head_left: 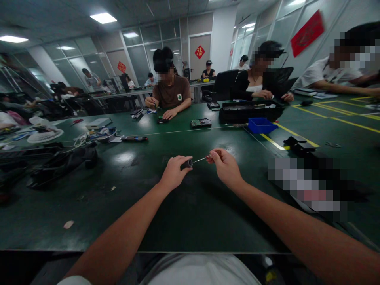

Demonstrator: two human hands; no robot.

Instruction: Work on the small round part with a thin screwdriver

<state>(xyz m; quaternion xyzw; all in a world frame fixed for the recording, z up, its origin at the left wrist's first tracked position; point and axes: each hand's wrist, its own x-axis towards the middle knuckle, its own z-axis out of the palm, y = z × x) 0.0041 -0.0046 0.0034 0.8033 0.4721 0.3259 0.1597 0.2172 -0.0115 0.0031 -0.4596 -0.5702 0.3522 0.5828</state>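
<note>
Over the middle of the table, my left hand (173, 172) is closed round a small black cylinder (187, 163), whose round, hollow-looking end faces right. My right hand (226, 168) pinches a screwdriver (199, 160) by its handle, which my fingers mostly hide. Its thin metal shaft points left, and the tip is at the cylinder's open end; whether it is inside or just touching I cannot tell. Both hands are raised a little above the green tabletop (192, 221).
A blue bin (261, 125) and a long black case (251, 113) stand beyond my right hand. A hard drive (201, 123) lies ahead. Leftward are a pen-shaped tool (135, 139), a white fan grille (45, 135) and black parts (67, 162). Co-workers sit opposite.
</note>
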